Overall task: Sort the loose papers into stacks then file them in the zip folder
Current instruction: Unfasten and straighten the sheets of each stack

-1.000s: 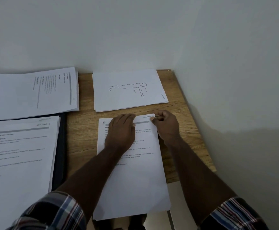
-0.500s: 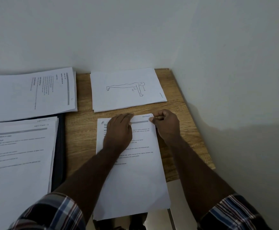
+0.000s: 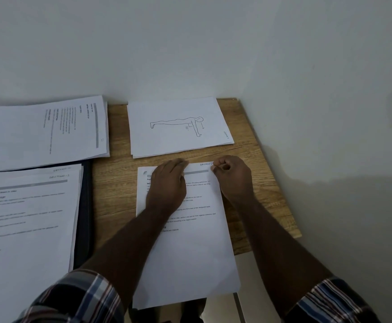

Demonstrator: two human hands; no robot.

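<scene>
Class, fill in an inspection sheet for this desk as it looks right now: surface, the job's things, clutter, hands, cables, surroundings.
Surface: wooden table, bare between the paper piles.
Job's things: text sheet nearest, overhanging the table's front edge; drawing stack behind it, apart; far-left stack turned sideways; near-left stack lying on the dark zip folder.
Clutter: nothing seen.
Hands: left hand rests flat on the text sheet; right hand pinches that sheet's top right corner.
Cables: nothing seen.
Surroundings: plain wall behind and to the right, table set into the corner; checked sleeves at the bottom.
</scene>
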